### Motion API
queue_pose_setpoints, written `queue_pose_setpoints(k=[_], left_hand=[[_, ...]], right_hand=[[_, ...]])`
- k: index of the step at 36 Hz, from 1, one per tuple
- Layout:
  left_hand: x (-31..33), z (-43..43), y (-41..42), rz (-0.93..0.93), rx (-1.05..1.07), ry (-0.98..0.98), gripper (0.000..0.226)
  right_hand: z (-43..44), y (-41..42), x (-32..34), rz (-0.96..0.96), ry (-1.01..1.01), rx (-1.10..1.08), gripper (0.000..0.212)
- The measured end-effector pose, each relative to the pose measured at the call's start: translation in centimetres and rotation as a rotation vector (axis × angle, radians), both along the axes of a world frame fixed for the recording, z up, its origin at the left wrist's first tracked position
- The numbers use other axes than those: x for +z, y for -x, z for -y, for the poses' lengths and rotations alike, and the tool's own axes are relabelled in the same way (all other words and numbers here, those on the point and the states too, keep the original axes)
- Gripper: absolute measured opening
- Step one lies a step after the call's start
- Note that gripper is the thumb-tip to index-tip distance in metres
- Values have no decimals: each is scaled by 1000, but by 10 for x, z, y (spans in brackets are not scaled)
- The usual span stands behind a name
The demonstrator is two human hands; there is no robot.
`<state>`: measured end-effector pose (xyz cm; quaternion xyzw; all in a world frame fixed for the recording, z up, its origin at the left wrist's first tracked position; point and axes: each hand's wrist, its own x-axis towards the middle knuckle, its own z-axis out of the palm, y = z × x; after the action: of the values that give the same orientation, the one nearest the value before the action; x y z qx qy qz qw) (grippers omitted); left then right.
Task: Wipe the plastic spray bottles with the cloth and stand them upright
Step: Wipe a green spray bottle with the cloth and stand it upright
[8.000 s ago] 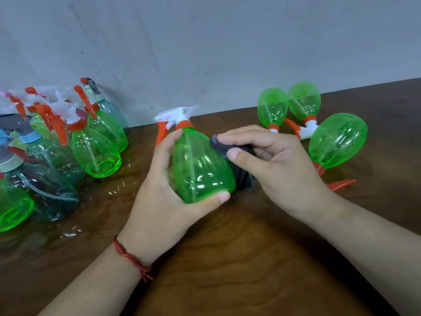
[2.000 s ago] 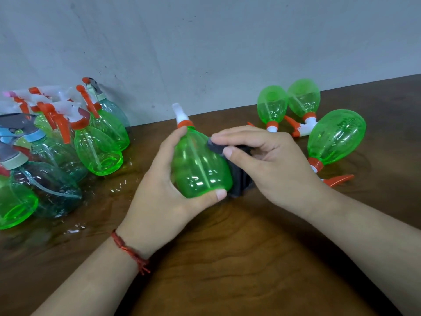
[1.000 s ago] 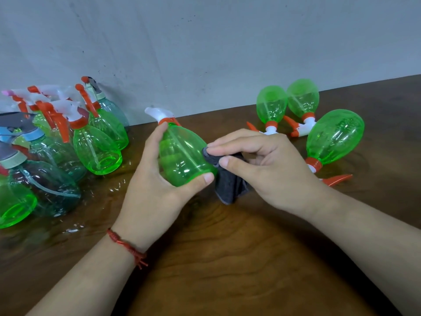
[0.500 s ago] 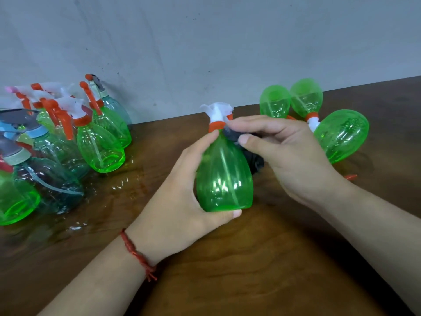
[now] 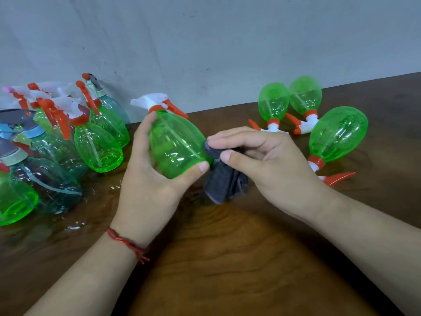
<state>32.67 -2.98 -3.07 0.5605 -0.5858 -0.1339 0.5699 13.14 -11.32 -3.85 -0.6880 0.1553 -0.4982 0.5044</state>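
My left hand [image 5: 148,185] grips a clear green spray bottle [image 5: 175,144] with a white and orange trigger head, tilted so the head points up and to the left. My right hand [image 5: 268,165] pinches a dark grey cloth [image 5: 224,181] against the bottle's lower right side; the cloth hangs down to the table. Three green bottles [image 5: 337,135] lie on their sides at the right. A group of several green and blue-tinted bottles [image 5: 98,144] stands upright at the left.
The brown wooden table [image 5: 227,258] runs back to a grey wall [image 5: 205,42]. The upright bottles crowd the left part up to the wall. Small wet patches glint on the wood near them.
The held bottle has tilted back to the left from standing near upright half a second ago. My right hand with the cloth has slid from the bottle's neck down to its lower side.
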Motion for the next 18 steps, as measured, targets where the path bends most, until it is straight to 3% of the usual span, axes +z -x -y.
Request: queue_pose_setpoints(k=[12, 18], left_hand=[[-7, -9, 28, -47, -348, -88, 114], [-10, -7, 21, 144, -295, -171, 115]], right_hand=[[7, 5, 11, 127, -142, -100, 29], [11, 6, 7, 51, -79, -154, 30]])
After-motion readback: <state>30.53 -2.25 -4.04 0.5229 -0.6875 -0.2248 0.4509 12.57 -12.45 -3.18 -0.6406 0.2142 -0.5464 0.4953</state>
